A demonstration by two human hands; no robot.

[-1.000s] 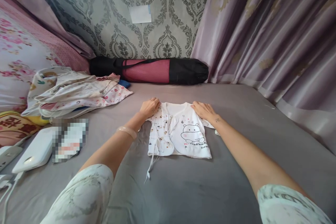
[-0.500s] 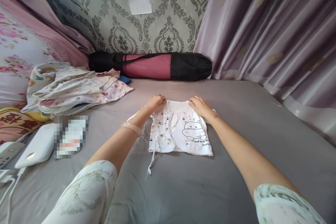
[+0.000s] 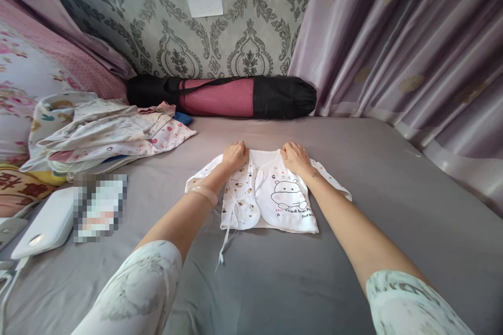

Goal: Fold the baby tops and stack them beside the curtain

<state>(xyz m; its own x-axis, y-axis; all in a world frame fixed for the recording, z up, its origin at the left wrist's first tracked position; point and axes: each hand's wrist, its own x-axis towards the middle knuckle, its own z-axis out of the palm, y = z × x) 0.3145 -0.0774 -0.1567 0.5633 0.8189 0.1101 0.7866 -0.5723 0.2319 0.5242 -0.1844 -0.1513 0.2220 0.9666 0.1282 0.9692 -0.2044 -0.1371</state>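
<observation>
Your left fingers (image 3: 240,145) and right fingers (image 3: 286,147), equally near, curl closed on the white shirt (image 3: 271,220) at its shoulders, body your side of them, long axis crosswise.

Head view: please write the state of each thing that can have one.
white baby shirt, spread flat, printed front up
tie end, trailing loose
left hand, on the shirt, grip unclear
right hand, on the shirt, grip unclear
clothes pile, loosely heaped
long bag, lying lengthwise
curtain, hanging in folds
</observation>
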